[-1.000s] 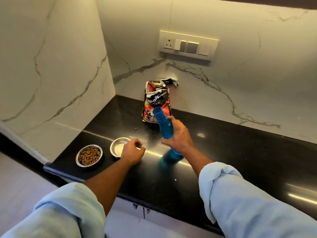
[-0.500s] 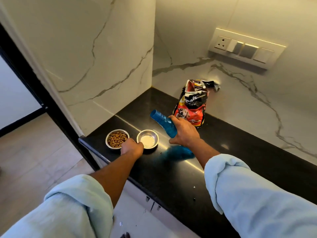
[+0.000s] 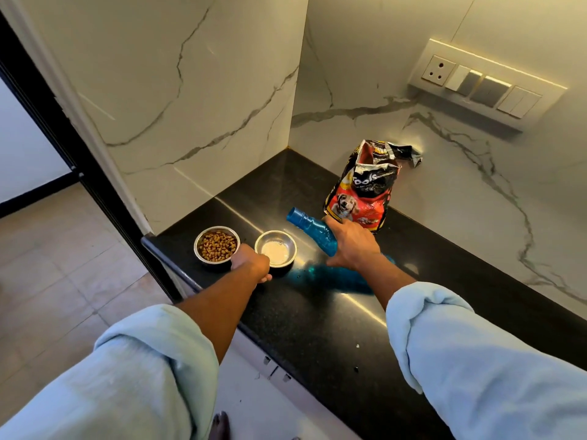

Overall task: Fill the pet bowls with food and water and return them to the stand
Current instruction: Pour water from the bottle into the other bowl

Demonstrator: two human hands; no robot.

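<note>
With the right hand (image 3: 352,246) gripping the tilted blue bottle (image 3: 313,230), its mouth just beside the empty steel bowl (image 3: 275,250) near the counter (image 3: 317,312) edge, water risked missing the rim, and whether the curled left hand (image 3: 252,263) held that bowl could not be told.

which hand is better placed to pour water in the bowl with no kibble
Right. The right hand grips the tilted blue bottle, mouth aimed toward that steel bowl; the left hand sits curled by its near rim.
</note>
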